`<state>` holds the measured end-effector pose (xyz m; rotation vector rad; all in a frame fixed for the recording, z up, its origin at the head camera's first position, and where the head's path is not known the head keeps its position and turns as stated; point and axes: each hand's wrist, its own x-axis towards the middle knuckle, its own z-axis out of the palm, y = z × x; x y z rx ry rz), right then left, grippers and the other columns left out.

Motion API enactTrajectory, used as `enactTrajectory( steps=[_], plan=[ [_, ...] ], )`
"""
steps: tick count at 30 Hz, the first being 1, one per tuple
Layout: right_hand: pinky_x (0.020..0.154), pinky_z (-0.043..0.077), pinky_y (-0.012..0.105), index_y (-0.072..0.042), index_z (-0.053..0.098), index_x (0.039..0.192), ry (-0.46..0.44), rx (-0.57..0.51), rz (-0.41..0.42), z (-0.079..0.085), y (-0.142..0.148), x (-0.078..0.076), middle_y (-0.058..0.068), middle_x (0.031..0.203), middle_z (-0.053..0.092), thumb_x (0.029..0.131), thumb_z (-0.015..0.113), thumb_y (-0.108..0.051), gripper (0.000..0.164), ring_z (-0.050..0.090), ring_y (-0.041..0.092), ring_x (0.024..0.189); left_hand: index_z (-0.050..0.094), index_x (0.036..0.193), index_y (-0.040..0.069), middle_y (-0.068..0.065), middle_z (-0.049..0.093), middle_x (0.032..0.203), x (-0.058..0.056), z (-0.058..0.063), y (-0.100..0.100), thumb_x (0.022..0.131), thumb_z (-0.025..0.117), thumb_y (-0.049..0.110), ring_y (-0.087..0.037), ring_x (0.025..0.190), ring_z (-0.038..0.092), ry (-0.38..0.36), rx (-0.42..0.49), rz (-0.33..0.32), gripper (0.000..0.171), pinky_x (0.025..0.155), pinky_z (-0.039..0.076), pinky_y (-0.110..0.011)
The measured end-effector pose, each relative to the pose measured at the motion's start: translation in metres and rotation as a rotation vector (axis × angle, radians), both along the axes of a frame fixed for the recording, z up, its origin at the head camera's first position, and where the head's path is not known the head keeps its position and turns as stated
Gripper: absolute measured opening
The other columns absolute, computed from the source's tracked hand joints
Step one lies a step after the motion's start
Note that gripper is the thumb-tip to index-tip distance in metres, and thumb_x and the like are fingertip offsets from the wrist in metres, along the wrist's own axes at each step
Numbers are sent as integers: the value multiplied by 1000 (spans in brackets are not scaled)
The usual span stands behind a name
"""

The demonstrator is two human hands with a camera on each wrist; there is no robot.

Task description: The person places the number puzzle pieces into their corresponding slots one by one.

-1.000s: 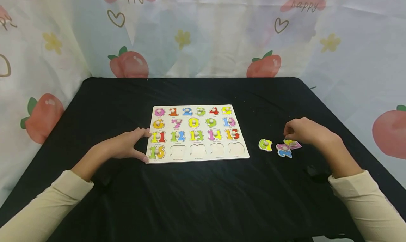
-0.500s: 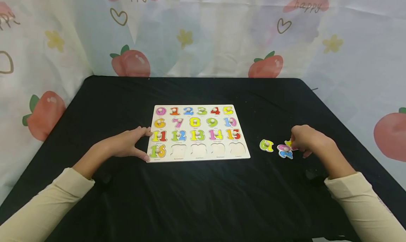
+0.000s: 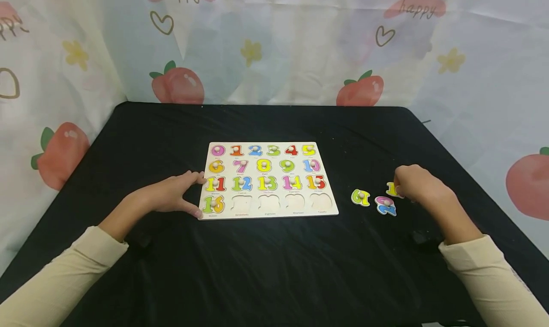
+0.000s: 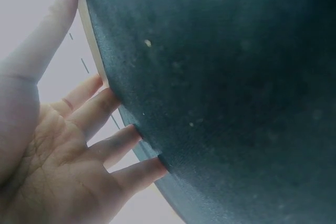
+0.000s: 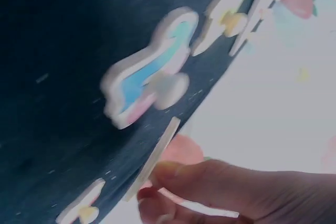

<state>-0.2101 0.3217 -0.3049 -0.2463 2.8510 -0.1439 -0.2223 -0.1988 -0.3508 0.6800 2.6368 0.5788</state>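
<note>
My left hand (image 3: 173,194) rests against the left side of a pale wooden number puzzle board (image 3: 268,216), fingers extended along its edge and thumb at the near corner. In the left wrist view, the fingertips (image 4: 137,132) touch that edge. To the right of the board, my right hand (image 3: 418,183) pinches a yellow number puzzle piece (image 3: 391,189). The right wrist view shows this piece (image 5: 152,161) edge-on between thumb and finger, its printed face hidden. Beside it lie a pink-and-blue number piece (image 3: 385,206) with a knob and a green-and-yellow number piece (image 3: 360,198).
Another knobbed piece (image 5: 81,205) lies at the lower left of the right wrist view. The board's front row holds a 16 (image 3: 213,204) and several bare recesses (image 3: 269,202). A black cloth (image 3: 266,270) covers the table, with a printed curtain (image 3: 274,45) around it.
My right hand has moved slightly right and taken hold of the yellow piece, which now stands apart from the pink-and-blue one. The left hand has stayed at the board's edge.
</note>
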Motion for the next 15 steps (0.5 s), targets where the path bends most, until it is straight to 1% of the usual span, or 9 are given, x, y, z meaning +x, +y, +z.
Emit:
enactTrajectory(
  steps=[3, 8, 12, 15],
  plan=[
    [53, 44, 33, 9, 59, 89, 55, -21, 61, 1, -7, -2, 8, 74, 56, 81, 58, 6, 9, 48, 19, 59, 36, 139, 1, -22, 36, 143, 0, 0, 0, 67, 82, 44, -34, 115, 43, -3, -4, 5, 95, 88, 43, -43],
    [54, 39, 31, 4, 60, 89, 98, -71, 157, -3, -22, -7, 4, 77, 56, 80, 56, 5, 10, 45, 16, 62, 35, 140, 2, -22, 35, 144, 0, -1, 0, 67, 82, 45, -35, 116, 42, -12, -6, 8, 97, 90, 43, -45],
    [56, 39, 31, 2, 61, 90, 94, -110, 208, -4, -38, -6, 1, 75, 53, 82, 57, 5, 9, 44, 14, 63, 36, 139, 2, -21, 36, 143, -1, -1, 0, 66, 82, 45, -34, 115, 43, -10, -9, 5, 96, 88, 43, -43],
    [57, 39, 31, 1, 61, 91, 75, -121, 227, -3, -52, -6, 0, 73, 50, 84, 60, 3, 7, 45, 14, 63, 36, 139, 2, -21, 36, 142, -1, 0, 0, 66, 82, 44, -33, 115, 43, -10, -9, 8, 96, 87, 44, -42]
  ],
)
